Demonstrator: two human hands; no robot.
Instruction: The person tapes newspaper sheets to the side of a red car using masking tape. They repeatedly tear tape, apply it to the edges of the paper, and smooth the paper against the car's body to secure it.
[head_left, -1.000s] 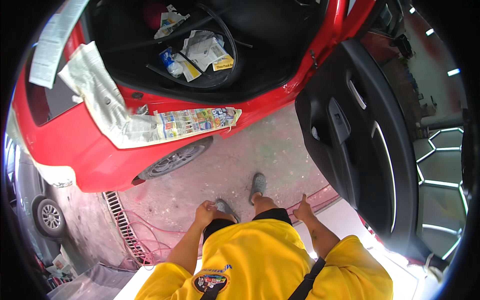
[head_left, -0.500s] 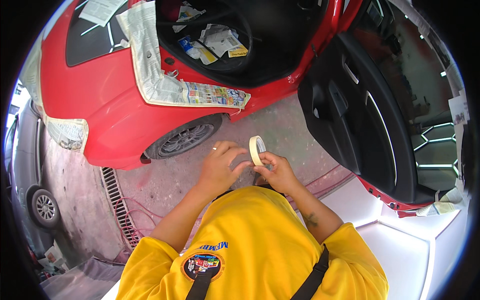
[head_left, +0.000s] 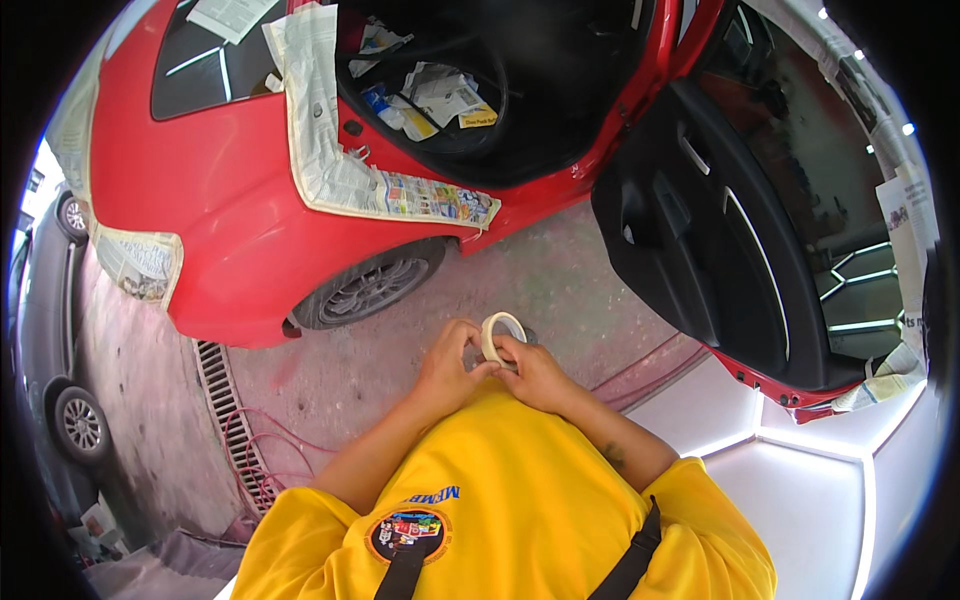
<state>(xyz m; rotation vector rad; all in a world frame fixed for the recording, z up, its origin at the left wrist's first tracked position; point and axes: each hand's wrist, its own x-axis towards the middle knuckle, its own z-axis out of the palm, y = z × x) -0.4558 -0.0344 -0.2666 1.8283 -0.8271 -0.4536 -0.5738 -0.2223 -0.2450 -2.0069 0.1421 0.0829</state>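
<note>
A cream roll of masking tape [head_left: 488, 342] is held close in front of my yellow shirt. My right hand [head_left: 536, 376] grips it, the fingers reaching into the ring and the thumb at its lower edge. From the other side my left hand [head_left: 448, 368] curls in, its fingertips and thumb closed against the roll's left side. Any loose tape end is too small to make out. Beyond my hands stands a red car [head_left: 235, 215], with taped newspaper [head_left: 345, 190] covering the edge of its door opening.
An open car door [head_left: 700, 240] with black trim stands at the right. A wheel [head_left: 370, 288] sits under the red body. Pink hoses [head_left: 255, 440] lie by a floor drain grate [head_left: 228, 420]. A grey car [head_left: 48, 320] is at the far left.
Both hands have drawn nearer my body with the tape roll. My left hand, apart from the roll before, has closed in against it.
</note>
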